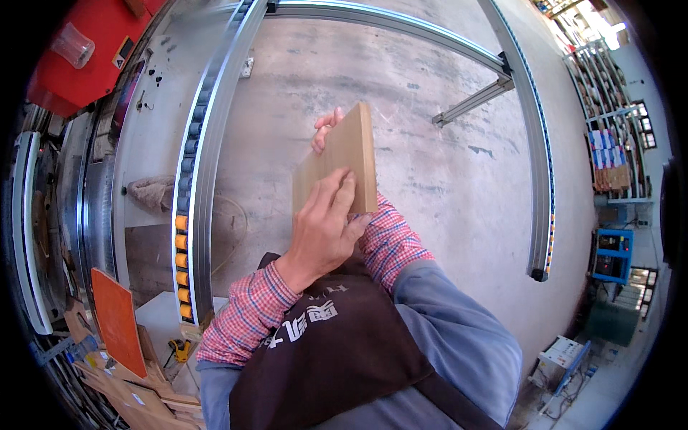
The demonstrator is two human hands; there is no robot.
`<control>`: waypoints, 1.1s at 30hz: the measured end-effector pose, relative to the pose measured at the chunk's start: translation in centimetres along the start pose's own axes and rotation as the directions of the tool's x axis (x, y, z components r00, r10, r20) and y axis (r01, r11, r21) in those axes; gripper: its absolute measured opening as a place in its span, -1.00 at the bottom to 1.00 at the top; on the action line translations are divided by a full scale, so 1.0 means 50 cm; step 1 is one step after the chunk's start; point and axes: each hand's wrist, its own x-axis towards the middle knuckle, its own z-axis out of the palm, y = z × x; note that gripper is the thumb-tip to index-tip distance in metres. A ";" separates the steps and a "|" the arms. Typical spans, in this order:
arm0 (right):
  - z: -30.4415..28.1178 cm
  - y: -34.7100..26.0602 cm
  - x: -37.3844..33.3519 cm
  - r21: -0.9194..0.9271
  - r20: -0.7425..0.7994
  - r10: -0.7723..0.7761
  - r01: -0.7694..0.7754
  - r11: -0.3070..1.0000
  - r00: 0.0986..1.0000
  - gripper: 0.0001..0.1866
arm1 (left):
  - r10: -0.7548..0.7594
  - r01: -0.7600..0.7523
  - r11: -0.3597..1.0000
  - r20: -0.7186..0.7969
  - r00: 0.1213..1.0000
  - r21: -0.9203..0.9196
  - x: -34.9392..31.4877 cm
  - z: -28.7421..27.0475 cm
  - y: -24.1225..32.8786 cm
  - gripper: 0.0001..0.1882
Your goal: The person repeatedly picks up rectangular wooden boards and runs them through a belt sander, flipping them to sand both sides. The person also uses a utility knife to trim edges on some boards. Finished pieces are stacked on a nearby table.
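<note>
A light-brown wooden board (pixel 337 150) is held up and tilted in front of my chest, its thick pale edge turned to the right. My right hand (pixel 326 129) grips it from behind; its fingertips show past the far left edge, while the palm is hidden by the board. On the near face rests my left hand (pixel 319 229), fingers stretched out and pressed together against the wood. Its thumb points toward the board's lower corner. Both forearms wear red-and-blue checked sleeves.
A metal frame (pixel 208 143) with rollers, yellow at its near end, runs along the left; its other rail (pixel 534 158) stands right. An orange panel (pixel 118 322) and a yellow tape measure (pixel 180 350) lie lower left. A box-shaped device (pixel 562 362) sits lower right.
</note>
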 end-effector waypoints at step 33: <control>-0.027 -0.002 -0.028 0.081 0.188 0.187 -0.205 0.975 0.964 -0.51 | -0.096 0.110 0.984 0.099 0.990 -0.143 0.083 0.005 0.021 -0.69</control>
